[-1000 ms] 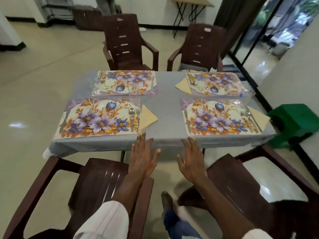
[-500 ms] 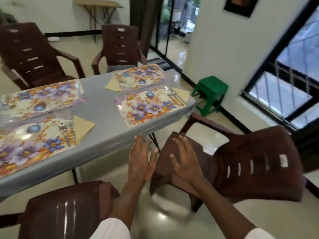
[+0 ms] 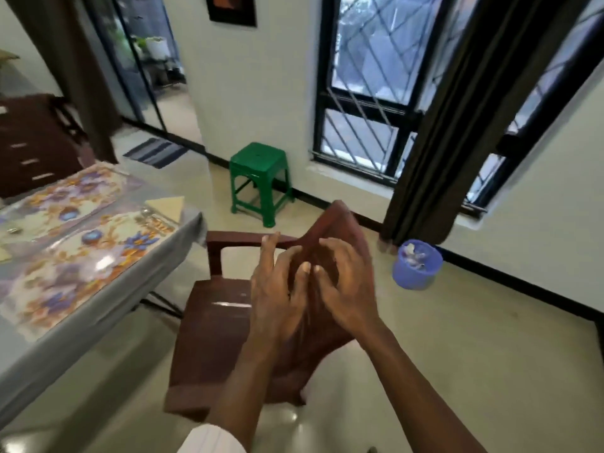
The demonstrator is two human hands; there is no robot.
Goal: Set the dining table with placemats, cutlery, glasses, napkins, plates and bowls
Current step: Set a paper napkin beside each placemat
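The left hand (image 3: 277, 289) and right hand (image 3: 346, 282) hover over the chair (image 3: 215, 325). Each grip is loosely curled and holds nothing, and the fingertips nearly meet. Left of them, the worktop (image 3: 81, 354) carries a placemat (image 3: 75, 273). Beyond it lie cutlery (image 3: 150, 219), a napkin (image 3: 166, 206) and a second placemat (image 3: 75, 194). Plates, bowls and glasses are too blurred to confirm, but the setting looks near done. Half a second ago the fingers were spread flat, and the view has since swung right.

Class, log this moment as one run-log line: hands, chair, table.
left hand: open, empty | right hand: fingers loosely curled, empty | brown chair: behind hands, beside table | table: placemats, napkin, cutlery laid
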